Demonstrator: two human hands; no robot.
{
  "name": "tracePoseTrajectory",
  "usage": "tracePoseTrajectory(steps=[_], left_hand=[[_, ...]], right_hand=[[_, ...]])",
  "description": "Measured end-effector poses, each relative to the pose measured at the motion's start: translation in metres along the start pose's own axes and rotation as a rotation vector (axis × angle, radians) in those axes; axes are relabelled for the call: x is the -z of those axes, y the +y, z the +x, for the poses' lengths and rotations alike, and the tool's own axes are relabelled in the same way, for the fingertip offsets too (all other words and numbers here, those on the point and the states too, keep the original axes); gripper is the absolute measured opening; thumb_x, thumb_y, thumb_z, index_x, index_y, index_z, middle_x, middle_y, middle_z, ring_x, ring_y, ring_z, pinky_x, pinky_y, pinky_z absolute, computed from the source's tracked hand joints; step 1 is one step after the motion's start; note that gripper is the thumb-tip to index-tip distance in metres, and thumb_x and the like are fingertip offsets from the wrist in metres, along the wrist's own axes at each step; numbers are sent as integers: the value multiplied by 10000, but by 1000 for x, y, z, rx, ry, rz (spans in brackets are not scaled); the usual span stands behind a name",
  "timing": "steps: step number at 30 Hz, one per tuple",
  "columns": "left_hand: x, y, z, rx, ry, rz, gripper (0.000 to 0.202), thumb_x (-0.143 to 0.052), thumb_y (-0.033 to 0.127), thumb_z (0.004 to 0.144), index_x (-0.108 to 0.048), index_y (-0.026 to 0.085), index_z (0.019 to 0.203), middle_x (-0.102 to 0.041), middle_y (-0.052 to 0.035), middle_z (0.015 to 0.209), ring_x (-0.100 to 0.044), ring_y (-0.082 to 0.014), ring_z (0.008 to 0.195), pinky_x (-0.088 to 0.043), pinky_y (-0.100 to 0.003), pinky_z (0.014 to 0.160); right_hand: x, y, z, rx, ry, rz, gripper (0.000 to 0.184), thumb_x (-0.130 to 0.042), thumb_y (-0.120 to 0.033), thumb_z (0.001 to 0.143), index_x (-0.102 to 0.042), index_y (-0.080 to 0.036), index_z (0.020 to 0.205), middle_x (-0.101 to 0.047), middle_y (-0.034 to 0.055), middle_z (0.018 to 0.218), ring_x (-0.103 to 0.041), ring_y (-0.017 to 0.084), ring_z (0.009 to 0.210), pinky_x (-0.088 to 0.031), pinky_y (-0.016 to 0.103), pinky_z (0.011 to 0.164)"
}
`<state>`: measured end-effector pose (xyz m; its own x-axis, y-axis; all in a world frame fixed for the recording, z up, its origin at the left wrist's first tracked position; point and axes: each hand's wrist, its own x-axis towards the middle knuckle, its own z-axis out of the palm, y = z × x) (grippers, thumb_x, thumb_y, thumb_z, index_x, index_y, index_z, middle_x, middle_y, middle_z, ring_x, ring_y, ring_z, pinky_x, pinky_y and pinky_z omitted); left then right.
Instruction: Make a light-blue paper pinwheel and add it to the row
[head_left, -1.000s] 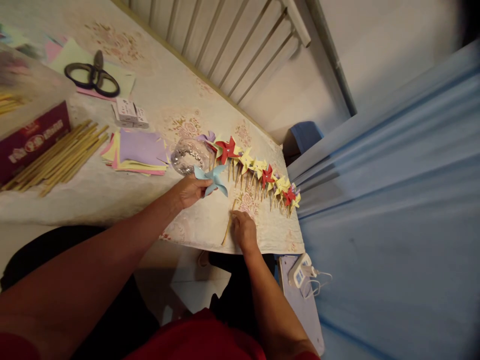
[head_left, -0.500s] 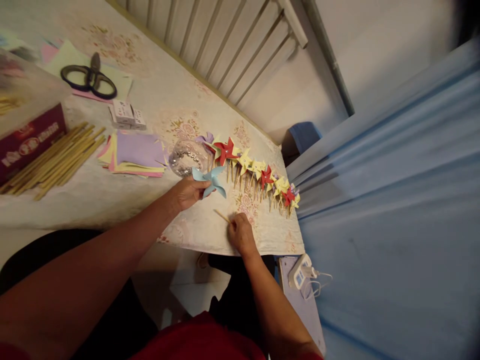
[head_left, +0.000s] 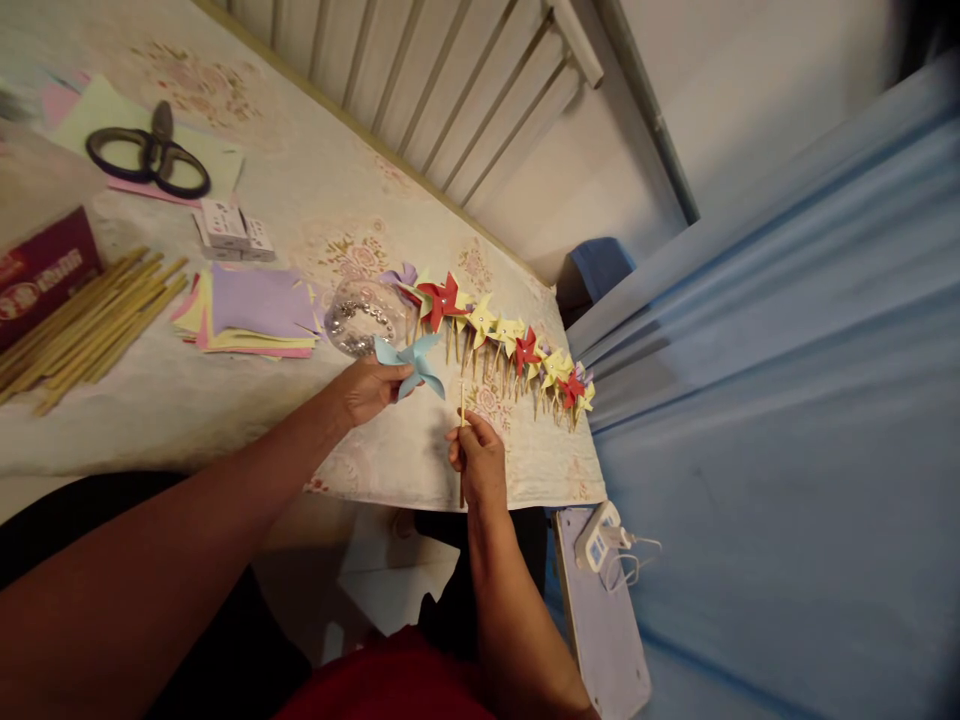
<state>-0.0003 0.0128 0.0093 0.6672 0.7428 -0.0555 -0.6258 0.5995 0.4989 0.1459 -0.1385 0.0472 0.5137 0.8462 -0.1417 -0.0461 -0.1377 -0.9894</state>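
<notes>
My left hand [head_left: 365, 389] pinches a light blue paper pinwheel head [head_left: 410, 361] just above the table [head_left: 337, 210]. My right hand [head_left: 478, 459] is closed on a thin wooden stick [head_left: 462, 410], held upright near the table's front edge, a short way right of the blue pinwheel head. Behind both hands lies a row of finished pinwheels [head_left: 510, 345] in red, yellow and purple, on sticks. A clear round container of small shiny pieces [head_left: 360, 315] sits just beyond my left hand.
A stack of coloured paper squares [head_left: 247, 305], a bundle of wooden sticks [head_left: 90, 315], a dark red box [head_left: 41, 275], small white boxes [head_left: 229, 228] and black scissors [head_left: 150, 160] lie to the left. A power strip with charger [head_left: 604, 535] sits below the table's right corner.
My right hand picked the stick up off the table and turned it upright. My left hand kept hold of the blue pinwheel head. The view shifted slightly to the right.
</notes>
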Motion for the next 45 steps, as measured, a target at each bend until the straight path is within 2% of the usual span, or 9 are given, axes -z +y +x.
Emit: tracePoseTrajectory(steps=[4,9,13,20,23,28,34,40,45], left_hand=[[-3,-1,-3,0,-19,66,163,-842,125,672,-680,121,697,-657,-16,620,-589,-101,519,-481,-204,512],[-7,-1,-5,21,-40,63,208,-877,127,636,-692,110,730,-677,-23,674,-601,-98,548,-505,-210,544],[-8,-2,-8,26,-51,74,238,-902,166,614,-706,118,741,-688,-27,678,-615,-104,567,-506,-202,550],[-9,-9,-41,62,-86,133,237,-897,223,642,-706,121,739,-678,-23,672,-606,-98,586,-505,-193,577],[-18,-14,-60,46,-52,102,230,-898,224,645,-714,126,744,-679,-21,679,-607,-102,594,-514,-201,591],[-47,-25,-89,23,5,71,277,-927,246,604,-730,134,763,-699,-26,733,-627,-112,637,-537,-219,637],[-79,-36,-115,8,-38,151,319,-932,334,602,-727,125,729,-682,-39,682,-617,-119,628,-516,-215,631],[-88,-42,-124,7,-85,172,301,-892,330,670,-707,113,765,-663,-51,698,-628,-152,655,-524,-260,658],[-97,-41,-129,-21,-145,96,256,-863,256,707,-655,122,773,-595,-6,672,-602,-148,652,-527,-270,640]], right_hand=[[-3,-5,-1,7,21,-5,379,-686,-362,717,-648,-191,1053,-649,-42,663,-478,76,444,-297,193,399],[-5,-6,-2,0,57,1,327,-705,-326,675,-650,-188,966,-655,-37,653,-544,93,466,-373,202,425],[-6,-9,-4,3,54,17,320,-712,-311,665,-656,-193,958,-657,-44,649,-547,89,462,-372,196,420],[-1,-18,-16,15,16,69,310,-718,-334,686,-663,-182,951,-667,-29,644,-530,89,445,-351,192,389],[3,-23,-25,10,-18,103,317,-725,-333,685,-657,-180,954,-669,-25,644,-539,94,451,-368,191,388],[9,-33,-44,-5,-69,162,322,-736,-332,686,-648,-178,954,-674,-26,644,-554,96,454,-396,185,384],[12,-42,-71,-10,-154,234,324,-736,-293,681,-664,-189,979,-667,-41,643,-546,96,452,-418,192,383],[11,-48,-90,0,-206,253,298,-716,-296,704,-695,-189,981,-627,-63,607,-502,72,417,-343,172,364],[11,-55,-100,-1,-242,266,321,-729,-316,719,-702,-184,1010,-631,-62,595,-480,62,406,-345,172,381]])
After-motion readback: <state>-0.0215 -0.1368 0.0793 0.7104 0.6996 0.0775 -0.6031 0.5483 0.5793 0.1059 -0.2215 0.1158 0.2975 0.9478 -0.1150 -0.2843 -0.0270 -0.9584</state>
